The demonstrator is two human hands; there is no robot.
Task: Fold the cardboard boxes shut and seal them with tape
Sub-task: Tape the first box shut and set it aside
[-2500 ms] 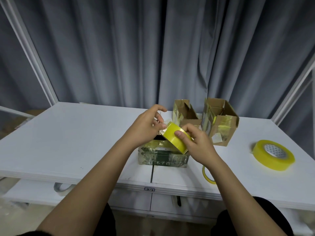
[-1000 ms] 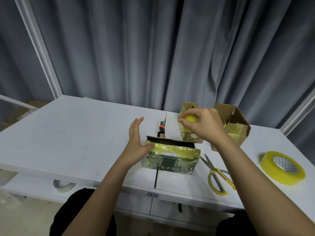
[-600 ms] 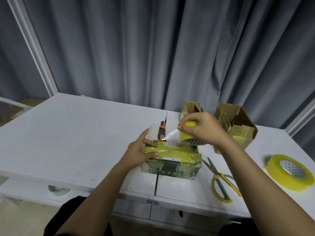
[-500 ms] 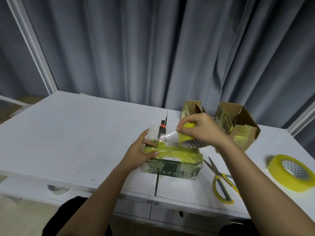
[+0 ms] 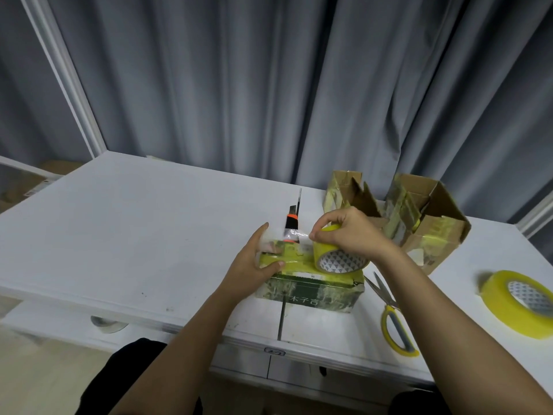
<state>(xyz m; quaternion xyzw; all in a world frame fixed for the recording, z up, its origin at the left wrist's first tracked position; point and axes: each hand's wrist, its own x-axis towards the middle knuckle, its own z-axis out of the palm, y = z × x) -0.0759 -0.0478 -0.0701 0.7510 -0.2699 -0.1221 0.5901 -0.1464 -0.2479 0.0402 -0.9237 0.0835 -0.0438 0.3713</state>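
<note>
The white table (image 5: pixel 125 235) carries everything, and the green printed box (image 5: pixel 311 287) at its near edge serves as the landmark. That box lies closed, its top wrapped in yellow tape, where it lay half a second ago. Behind it to the right stand two open cardboard boxes, the larger one (image 5: pixel 431 229) further right and the smaller one (image 5: pixel 350 191) just behind the right hand; neither has moved. Well to the right of the green box lies a spare yellow tape roll (image 5: pixel 520 304), flat on the table. Yellow-handled scissors (image 5: pixel 392 319) lie just beside the box's right end. A utility knife with an orange band (image 5: pixel 292 218) lies behind the box.

The right hand (image 5: pixel 356 235) grips the yellow tape roll (image 5: pixel 338 259), fingers curled over its rim; the roll now sits lower than before, resting on the box's top right. A clear strip of tape (image 5: pixel 294 235) stretches leftward from it. The left hand (image 5: pixel 254 265) holds the box's left end as before, thumb pressed along the top front edge, fingers straight behind the tape's free end.
</note>
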